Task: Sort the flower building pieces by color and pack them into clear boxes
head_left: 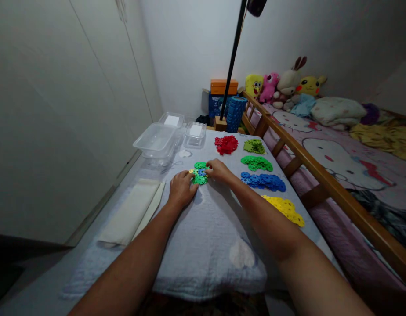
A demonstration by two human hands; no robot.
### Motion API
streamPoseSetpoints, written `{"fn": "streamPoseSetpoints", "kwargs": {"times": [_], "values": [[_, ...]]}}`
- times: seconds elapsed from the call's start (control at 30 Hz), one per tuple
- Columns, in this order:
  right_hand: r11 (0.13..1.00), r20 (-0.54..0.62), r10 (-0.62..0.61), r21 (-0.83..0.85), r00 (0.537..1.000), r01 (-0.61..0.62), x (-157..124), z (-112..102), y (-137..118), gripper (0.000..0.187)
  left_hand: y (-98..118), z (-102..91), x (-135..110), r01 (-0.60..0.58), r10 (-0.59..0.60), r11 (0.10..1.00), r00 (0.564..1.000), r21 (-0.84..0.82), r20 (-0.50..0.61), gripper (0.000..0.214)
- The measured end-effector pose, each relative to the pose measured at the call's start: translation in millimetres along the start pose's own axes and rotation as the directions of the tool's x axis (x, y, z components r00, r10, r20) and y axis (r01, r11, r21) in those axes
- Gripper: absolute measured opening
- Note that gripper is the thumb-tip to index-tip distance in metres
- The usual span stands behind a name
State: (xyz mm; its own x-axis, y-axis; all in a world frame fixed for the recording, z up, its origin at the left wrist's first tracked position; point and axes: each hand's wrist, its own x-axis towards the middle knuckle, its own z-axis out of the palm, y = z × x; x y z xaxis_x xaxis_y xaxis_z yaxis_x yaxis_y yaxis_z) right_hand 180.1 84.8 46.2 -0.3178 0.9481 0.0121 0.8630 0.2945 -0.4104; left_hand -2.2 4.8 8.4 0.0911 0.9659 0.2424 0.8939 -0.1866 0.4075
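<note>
A small cluster of joined snowflake discs (200, 179), green with blue in the middle and yellow at the sides, lies on the cloth-covered table. My left hand (182, 188) is closed on its left side, thumb along the near green disc. On the opposite side, my right hand (219, 170) pinches the right edge, and its fingers hide the disc there. To the right are sorted piles of loose discs: red (226, 144), light green (254, 146), green (256, 163), blue (263, 181) and yellow (284, 210). My right forearm passes in front of part of the yellow pile.
Clear plastic containers (156, 139) stand at the table's back left. A folded cream cloth (132, 213) lies left of my left forearm. A wooden bed rail (298, 160) runs along the right side. Behind the table rise a black pole (233, 61) and a blue foam roller (236, 115).
</note>
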Motion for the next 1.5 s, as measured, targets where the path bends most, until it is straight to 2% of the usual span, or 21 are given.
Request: {"fn": "streamPoseSetpoints", "kwargs": {"times": [0.2,0.3,0.47,0.63,0.77,0.93,1.03,1.13,1.2,1.3,1.37,1.5], "values": [[1.000,-0.036,0.026,0.000,0.999,-0.026,5,16,-3,0.024,-1,-0.4,2,0.019,-0.019,1.000,1.000,0.005,0.009,0.042],[0.999,-0.070,0.041,0.036,0.997,-0.039,4,16,0,0.024,-1,-0.3,2,0.012,-0.012,1.000,1.000,0.008,0.018,0.042],[0.989,-0.111,0.075,0.139,0.991,-0.059,0,14,6,0.010,-1,0.0,2,0.002,-0.002,1.000,1.000,0.015,0.016,0.040],[0.961,-0.128,0.103,0.270,0.986,-0.066,-4,12,14,0.003,-2,-0.1,2,-0.011,0.011,1.000,1.000,0.015,0.018,0.041],[0.935,-0.145,0.129,0.348,0.981,-0.071,-13,-9,32,0.004,-2,0.1,2,-0.008,0.008,1.000,1.000,0.017,0.023,0.041],[0.860,-0.180,0.211,0.502,0.961,-0.095,-47,-63,85,0.009,-2,-0.8,2,-0.017,0.016,1.000,0.999,0.010,0.032,0.041],[0.835,-0.168,0.313,0.517,0.935,-0.187,-76,-94,120,0.012,-3,-1.0,1,-0.018,0.017,1.000,0.999,0.010,0.038,0.042],[0.802,-0.194,0.453,0.514,0.870,-0.303,-101,-112,148,0.015,-3,0.5,1,-0.024,0.024,1.000,0.999,0.006,0.033,0.043],[0.777,-0.193,0.521,0.510,0.831,-0.369,-114,-118,161,0.017,-5,2.1,1,-0.029,0.029,1.000,0.999,0.006,0.026,0.043],[0.755,-0.160,0.561,0.501,0.812,-0.423,-126,-116,171,0.018,-6,3.8,1,-0.031,0.031,1.000,0.999,0.006,0.020,0.041],[0.766,-0.160,0.562,0.472,0.811,-0.437,-130,-112,173,0.017,-7,3.7,2,-0.030,0.030,1.000,0.999,-0.001,0.024,0.041],[0.828,-0.244,0.545,0.305,0.802,-0.470,-130,-101,175,0.009,-6,1.8,1,-0.016,0.016,1.000,0.999,-0.007,0.030,0.040]]}}
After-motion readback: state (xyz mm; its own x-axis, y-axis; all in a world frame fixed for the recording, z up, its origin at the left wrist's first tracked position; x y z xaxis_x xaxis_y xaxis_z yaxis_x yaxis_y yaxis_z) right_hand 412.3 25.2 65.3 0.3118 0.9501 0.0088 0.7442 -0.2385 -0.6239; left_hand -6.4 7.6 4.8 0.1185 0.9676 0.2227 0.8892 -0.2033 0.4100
